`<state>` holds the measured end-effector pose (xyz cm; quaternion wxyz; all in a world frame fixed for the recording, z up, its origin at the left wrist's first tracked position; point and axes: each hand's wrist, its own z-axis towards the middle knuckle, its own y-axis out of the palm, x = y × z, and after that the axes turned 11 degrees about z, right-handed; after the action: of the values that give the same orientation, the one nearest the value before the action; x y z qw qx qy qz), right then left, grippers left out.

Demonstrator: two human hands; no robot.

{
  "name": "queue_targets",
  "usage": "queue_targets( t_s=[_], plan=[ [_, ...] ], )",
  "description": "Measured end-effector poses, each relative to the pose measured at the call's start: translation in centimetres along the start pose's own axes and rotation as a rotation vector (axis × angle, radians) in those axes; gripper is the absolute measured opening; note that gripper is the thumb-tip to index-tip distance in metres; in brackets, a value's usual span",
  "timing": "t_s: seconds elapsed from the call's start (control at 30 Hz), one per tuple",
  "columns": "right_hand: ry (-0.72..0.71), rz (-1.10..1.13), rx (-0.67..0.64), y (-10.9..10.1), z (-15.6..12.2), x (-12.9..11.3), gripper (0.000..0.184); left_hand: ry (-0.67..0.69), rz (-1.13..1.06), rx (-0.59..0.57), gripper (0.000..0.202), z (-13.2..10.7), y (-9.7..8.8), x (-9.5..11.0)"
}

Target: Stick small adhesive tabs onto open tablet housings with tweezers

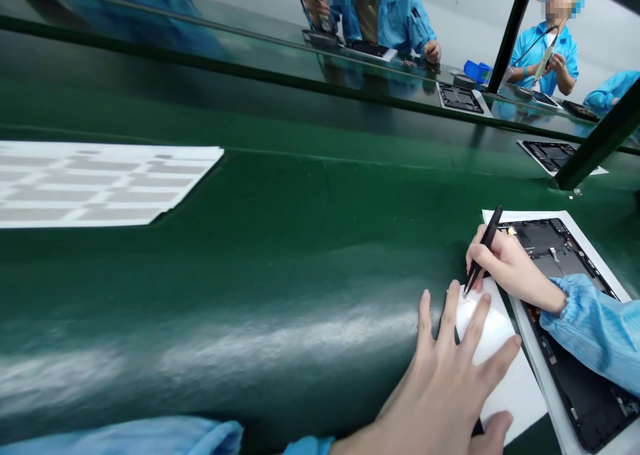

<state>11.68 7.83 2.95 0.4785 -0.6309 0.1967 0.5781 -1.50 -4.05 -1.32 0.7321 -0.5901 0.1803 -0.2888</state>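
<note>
My right hand (507,262) grips black tweezers (487,242) like a pen, their tips pointing down onto the far end of a white sheet (523,392). A tiny pale piece seems to lie at the tips, too small to name. My left hand (457,368) rests with fingers spread over the same sheet, its fingertips close to the tweezers. Beneath my right forearm lies an opened tablet housing (537,242), black inside, on a white backing (620,285). The forearm and blue sleeve hide the middle of it.
A white sheet with grey label-like rectangles (90,185) lies on the green tabletop (300,242) at the left. Further tablet housings (460,98) rest by the glass shelf and a dark green post (597,138). Beyond, co-workers in blue (400,15) handle tools; a blue bin (477,72) stands there.
</note>
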Motion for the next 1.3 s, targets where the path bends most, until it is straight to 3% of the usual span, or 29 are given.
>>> queue_targets(
  t_s=[0.97,1.17,1.3],
  plan=[
    [0.049,0.171,-0.104,-0.3,-0.2,0.2,0.041,0.011,0.009,-0.035,0.068,0.2,-0.3,0.1],
    [-0.030,0.269,-0.044,-0.5,0.4,-0.2,0.051,0.004,0.002,-0.019,0.069,0.1,-0.3,-0.1],
    [-0.112,0.298,0.071,-2.2,-3.1,-2.7,0.045,0.006,-0.006,-0.029,0.062,0.0,0.0,-0.7]
  ],
)
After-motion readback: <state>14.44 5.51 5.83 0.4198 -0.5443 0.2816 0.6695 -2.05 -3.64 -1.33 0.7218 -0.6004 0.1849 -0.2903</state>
